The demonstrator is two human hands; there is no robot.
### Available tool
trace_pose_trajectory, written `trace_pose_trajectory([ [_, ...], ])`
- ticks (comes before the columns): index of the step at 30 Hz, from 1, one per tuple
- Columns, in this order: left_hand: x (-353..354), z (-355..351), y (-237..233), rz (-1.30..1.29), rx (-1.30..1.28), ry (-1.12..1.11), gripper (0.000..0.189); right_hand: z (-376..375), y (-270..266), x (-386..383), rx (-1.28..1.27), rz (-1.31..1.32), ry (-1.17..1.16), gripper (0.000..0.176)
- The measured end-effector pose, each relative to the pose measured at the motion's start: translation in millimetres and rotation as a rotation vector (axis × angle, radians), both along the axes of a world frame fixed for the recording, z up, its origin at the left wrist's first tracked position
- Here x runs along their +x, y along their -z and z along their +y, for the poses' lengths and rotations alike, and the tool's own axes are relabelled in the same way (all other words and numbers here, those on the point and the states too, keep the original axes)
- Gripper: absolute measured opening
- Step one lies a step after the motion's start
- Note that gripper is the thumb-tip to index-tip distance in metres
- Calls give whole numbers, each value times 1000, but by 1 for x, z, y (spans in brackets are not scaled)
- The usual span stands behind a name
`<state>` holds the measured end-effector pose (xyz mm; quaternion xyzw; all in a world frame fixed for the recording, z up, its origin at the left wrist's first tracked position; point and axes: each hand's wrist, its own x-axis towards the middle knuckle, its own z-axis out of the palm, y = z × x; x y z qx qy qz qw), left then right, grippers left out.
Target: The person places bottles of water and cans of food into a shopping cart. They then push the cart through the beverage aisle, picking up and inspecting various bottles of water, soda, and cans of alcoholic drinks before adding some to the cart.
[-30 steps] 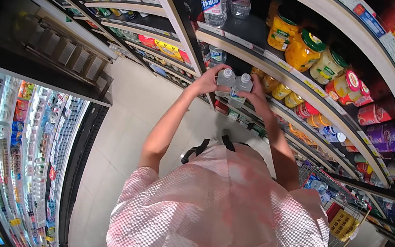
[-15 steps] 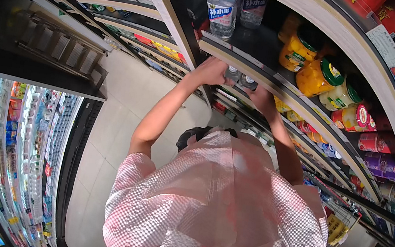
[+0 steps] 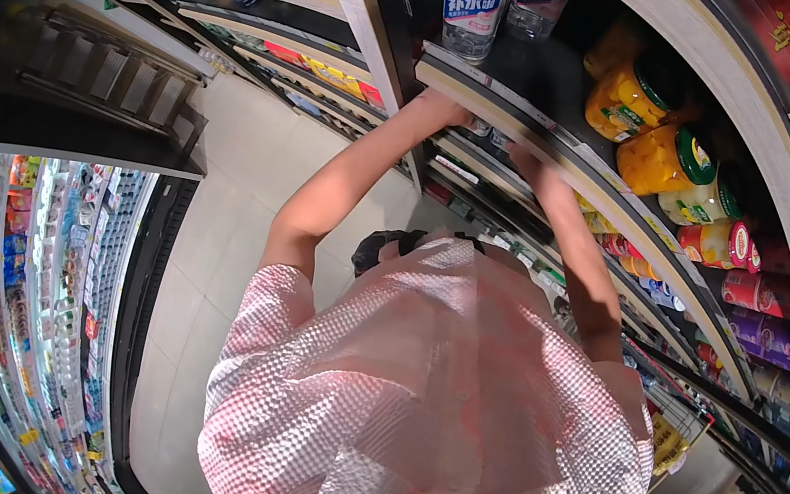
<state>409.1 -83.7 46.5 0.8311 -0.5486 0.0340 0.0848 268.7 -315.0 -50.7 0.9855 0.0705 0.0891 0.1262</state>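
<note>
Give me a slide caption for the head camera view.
Left hand and right hand at two partly hidden bottles, beneath a shelf holding green-lidded jars.

I see two bottles [image 3: 480, 127] between the left hand [image 3: 444, 108] and right hand [image 3: 533, 167], beneath a shelf [image 3: 551, 83] bearing more bottles [image 3: 473, 15] left of jars [image 3: 657, 161]

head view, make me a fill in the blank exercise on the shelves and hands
The left hand and right hand, partly seen bottles between them, are at a ____ level than the orange-yellow jars.
Those jars have ____ lids.
The labelled bottles stand to the ____ of those jars.
The cart bears a ____ sign.

Missing: lower, green, left, yellow.
</note>
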Motion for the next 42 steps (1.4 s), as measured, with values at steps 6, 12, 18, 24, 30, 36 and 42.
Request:
trace_pose_trajectory([
  [6, 7, -21, 19, 14, -22, -69, 47, -24, 5, 16, -182, -10, 0, 49],
  [12, -1, -17, 27, 32, -116, -151, 37, 3, -70, -16, 82, 121, 126, 51],
  [18, -72, 5, -1, 122, -290, -224, 44, 38, -69, -47, 164, -366, -51, 54],
  [24, -188, 52, 62, 122, -417, -254, 53, 55, -72, -156, 468, -138, -186, 62],
  [30, -286, 84, 140, 373, 8, -383, 63, 32, 9, -293, 541, -79, 131, 62],
  [36, -363, 109, 231, 848, -92, -567, 45, 19, 131, -460, 1074, 68, 725, 51],
  [42, -475, 160, 316, 969, 94, -804, 48, 24, 198, -681, 1095, 345, 1157, 25],
])
